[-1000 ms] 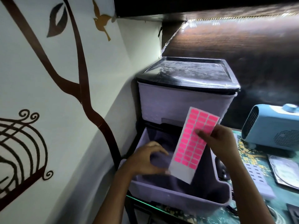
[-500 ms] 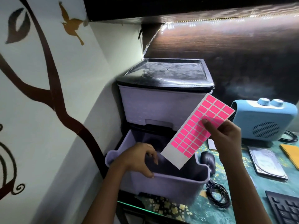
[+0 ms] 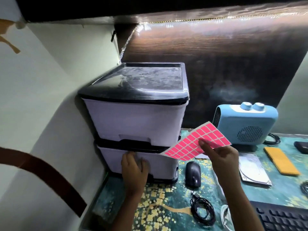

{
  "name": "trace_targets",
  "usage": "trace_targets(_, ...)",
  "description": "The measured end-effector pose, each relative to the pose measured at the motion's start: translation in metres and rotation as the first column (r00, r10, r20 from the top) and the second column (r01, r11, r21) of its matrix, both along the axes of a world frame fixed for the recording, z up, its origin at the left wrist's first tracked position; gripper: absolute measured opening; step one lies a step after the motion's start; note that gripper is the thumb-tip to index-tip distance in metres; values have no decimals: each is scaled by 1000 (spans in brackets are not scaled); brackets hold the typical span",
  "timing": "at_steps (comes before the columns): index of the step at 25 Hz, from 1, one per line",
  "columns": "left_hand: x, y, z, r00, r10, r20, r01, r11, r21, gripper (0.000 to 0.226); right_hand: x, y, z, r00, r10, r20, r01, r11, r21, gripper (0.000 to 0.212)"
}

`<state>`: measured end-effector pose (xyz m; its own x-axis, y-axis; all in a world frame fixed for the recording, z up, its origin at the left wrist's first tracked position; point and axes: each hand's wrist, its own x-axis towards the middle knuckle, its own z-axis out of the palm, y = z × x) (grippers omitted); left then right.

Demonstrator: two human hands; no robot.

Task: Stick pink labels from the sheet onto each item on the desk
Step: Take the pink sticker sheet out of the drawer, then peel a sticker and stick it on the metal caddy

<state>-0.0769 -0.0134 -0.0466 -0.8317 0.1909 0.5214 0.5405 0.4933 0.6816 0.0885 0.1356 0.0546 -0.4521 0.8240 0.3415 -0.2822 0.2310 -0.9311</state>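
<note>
A sheet of pink labels [image 3: 191, 144] is pinched in my right hand [image 3: 218, 154], held in the air in front of the drawer unit. The lilac two-drawer unit [image 3: 133, 120] with a black lid stands in the desk's left corner. My left hand [image 3: 134, 167] presses flat against the front of the lower drawer [image 3: 160, 165], which sits pushed in. On the desk lie a black mouse [image 3: 193, 174], a hard disk [image 3: 253, 172], a yellow pad [image 3: 281, 162] and a blue heater [image 3: 246, 124].
A black keyboard [image 3: 283, 219] lies at the lower right and a coiled black cable [image 3: 201, 210] trails from the mouse. The wall [image 3: 41, 114] hems in the left side, and a dark panel stands behind the desk. A small dark object [image 3: 301, 146] sits at the far right.
The lower drawer, pulled out a second ago, has been pushed in by my left hand. My right hand carried the label sheet rightward and tilted it flatter.
</note>
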Motion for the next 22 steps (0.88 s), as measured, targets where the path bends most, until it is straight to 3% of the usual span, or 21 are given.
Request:
trace_targets(3, 20, 22, -21, 991, 88, 102, -86, 996, -19, 61, 12, 21, -5, 999, -19, -39, 14, 992, -129, 23)
trace_targets(7, 45, 70, -15, 927, 158, 341, -106, 980, -167, 100, 38, 55, -5, 981, -95, -170, 41, 954, -297, 24)
trace_targets(9, 60, 96, 7, 807, 181, 563, -195, 980, -35, 105, 50, 79, -5, 974, -111, -199, 31, 929, -369, 9)
trace_targets(10, 68, 108, 18, 717, 149, 681, -243, 969, 43, 107, 54, 91, -8, 971, -118, -207, 24, 913, -408, 15)
trace_targets(13, 105, 154, 33, 470, -110, 876, -287, 919, 269, 115, 69, 123, -20, 965, -158, -212, 9, 822, -570, 26)
trace_targets(16, 154, 197, 39, 341, -413, 844, -190, 849, 493, 97, 88, 146, -38, 965, -186, -187, 13, 743, -670, 13)
trace_targets(18, 180, 224, 46, 174, -640, 748, -128, 739, 662, 75, 102, 158, -51, 962, -231, -149, 61, 710, -702, 10)
trace_targets(20, 191, 242, 47, 71, -718, 692, -117, 683, 721, 59, 116, 163, -60, 965, -249, -82, 126, 715, -688, 10)
trace_targets(22, 190, 263, 41, 69, -680, 730, -148, 716, 682, 25, 133, 170, -69, 963, -270, -24, 185, 721, -668, 13)
